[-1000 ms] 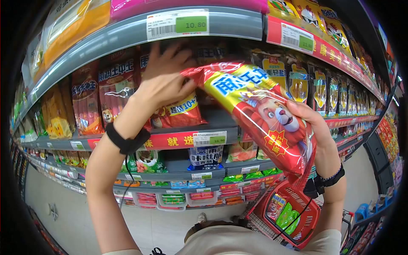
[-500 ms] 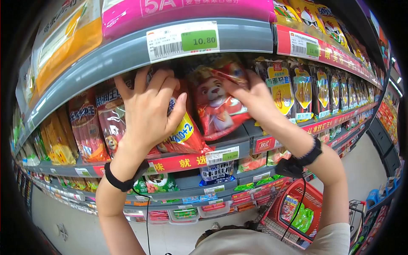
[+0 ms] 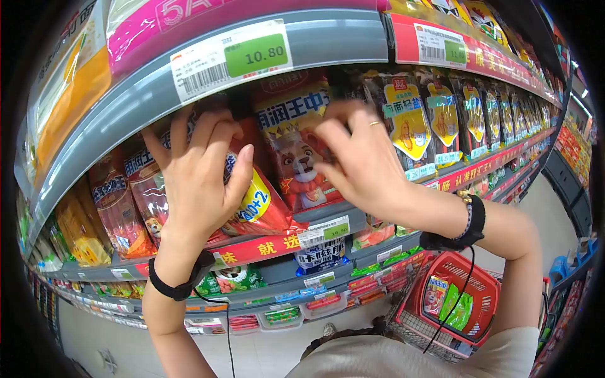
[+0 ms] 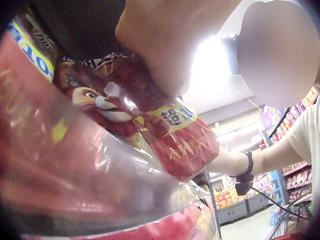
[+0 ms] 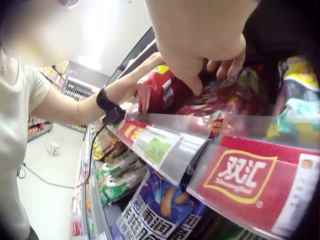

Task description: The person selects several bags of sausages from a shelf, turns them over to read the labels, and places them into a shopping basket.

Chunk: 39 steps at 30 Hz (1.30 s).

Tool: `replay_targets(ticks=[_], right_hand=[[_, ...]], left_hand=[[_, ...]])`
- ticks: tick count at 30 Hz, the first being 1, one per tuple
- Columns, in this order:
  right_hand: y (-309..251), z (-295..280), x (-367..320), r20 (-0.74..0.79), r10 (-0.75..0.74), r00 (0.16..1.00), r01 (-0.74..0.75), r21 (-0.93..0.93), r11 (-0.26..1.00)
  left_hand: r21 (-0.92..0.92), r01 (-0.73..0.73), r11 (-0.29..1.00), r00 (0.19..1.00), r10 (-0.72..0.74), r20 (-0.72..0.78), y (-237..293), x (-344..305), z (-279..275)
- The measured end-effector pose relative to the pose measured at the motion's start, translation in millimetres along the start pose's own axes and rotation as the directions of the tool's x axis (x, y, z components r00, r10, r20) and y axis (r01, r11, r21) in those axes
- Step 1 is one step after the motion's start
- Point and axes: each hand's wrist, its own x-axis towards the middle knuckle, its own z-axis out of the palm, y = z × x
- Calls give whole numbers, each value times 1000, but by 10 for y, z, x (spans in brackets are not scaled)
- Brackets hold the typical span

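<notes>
In the head view, the left hand (image 3: 205,173) spreads its bent fingers over red sausage packs, thumb against the yellow-labelled "10+2" pack (image 3: 270,214). The right hand (image 3: 365,160), fingers bent, touches the right side of a red and yellow lion pack (image 3: 305,170) standing on the shelf beside it. The left wrist view has the left hand (image 4: 170,40) above the "10+2" pack (image 4: 192,150); its fingertips are hidden. From the right wrist, the right hand (image 5: 202,40) shows thumb and fingertips over the lion pack's glossy red wrapper (image 5: 220,102), without a visible pinch.
An upper shelf edge (image 3: 340,41) overhangs both hands. Black-and-yellow packs (image 3: 403,123) stand to the right, more red sausage packs (image 3: 116,201) to the left. Below right, a red basket (image 3: 488,286) with a lion pack and green packs sits in a cart.
The right hand has brought the lion pack from in front of the shelf into it, and its grip has loosened. The left hand has shifted left and down, fingers spread on the neighbouring packs.
</notes>
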Motion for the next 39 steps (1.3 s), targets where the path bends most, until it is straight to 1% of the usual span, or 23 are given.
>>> replay_targets(ticks=[1, 2, 3, 5, 7, 10, 11, 14, 15, 17, 19, 21, 23, 24, 26, 27, 29, 31, 32, 33, 35, 37, 39], right_hand=[[-15, -60, -39, 196, -127, 972, 133, -17, 991], [-1, -33, -96, 245, -172, 954, 195, -73, 978], [5, -10, -126, 249, -174, 953, 198, -74, 977], [15, 46, -150, 439, -38, 898, 52, -20, 998], [60, 161, -142, 411, -70, 909, 98, -47, 994], [103, 392, -90, 181, -114, 977, 156, -243, 957], [139, 454, -59, 178, -108, 978, 150, -242, 959], [169, 534, -8, 208, -39, 977, 84, -215, 973], [175, 530, -5, 206, -39, 978, 84, -213, 973], [194, 510, -12, 220, -41, 975, 62, -89, 994], [214, 470, -72, 226, -65, 972, 75, -36, 997], [252, 382, -134, 231, -87, 969, 85, 17, 996], [236, 182, -162, 508, -65, 859, -33, 181, 983], [238, 113, -206, 506, -63, 860, -37, 184, 982], [231, -34, -323, 309, -180, 934, 93, 277, 956], [231, -147, -375, 308, -178, 935, 90, 281, 955], [226, -484, -476, 114, -194, 974, 143, 355, 924], [230, -917, -684, 233, -6, 973, -76, 341, 937], [350, -972, -822, 24, -69, 997, 58, 308, 950], [429, -1117, -980, 4, 3, 1000, -4, 307, 952], [695, -1381, -1354, -36, 19, 999, -11, 205, 979], [901, -1615, -1796, -1, 248, 969, -240, 249, 938], [1092, -1663, -2322, -45, 541, 840, -479, 408, 777]], left_hand=[[-5, -1, 1000, 1000, 1, 2, 1, 1, 0], [-3, -2, 1000, 1000, 2, 0, 4, 2, 2], [2, -1, 1000, 1000, 1, -3, 9, 4, 4], [4, 7, 1000, 1000, -7, 12, 23, 5, -1], [11, 11, 1000, 1000, -11, 16, 27, 14, -1], [-13, 36, 999, 997, -35, 74, 54, 16, -8], [-14, 31, 999, 997, -29, 76, 67, 25, 0], [9, 23, 1000, 995, -24, 94, 115, 49, 8], [-11, 36, 999, 986, -34, 161, 133, 68, 9], [-27, 48, 998, 973, -41, 225, 182, 110, 21], [-173, 9, 985, 963, 38, 268, 241, 131, 67], [-167, 3, 986, 935, 56, 349, 313, 84, 97], [-191, -6, 982, 900, 88, 427, 365, 51, 140], [-156, -22, 987, 901, 88, 426, 378, 55, 135], [-150, -25, 988, 897, 88, 433, 390, 63, 126], [-145, -23, 989, 896, 85, 435, 396, 69, 115], [-127, -44, 991, 891, 96, 443, 422, 69, 72], [-111, -9, 994, 911, 54, 409, 502, 48, 26], [-140, 2, 990, 918, 54, 393, 593, 43, -30], [-216, 86, 973, 903, 15, 430, 710, 10, -86], [-304, -17, 952, 944, 115, 308, 970, -18, -158], [-395, -54, 917, 951, 167, 260, 1313, -145, -173], [-579, -70, 812, 945, 240, 222, 1704, -298, -149]])
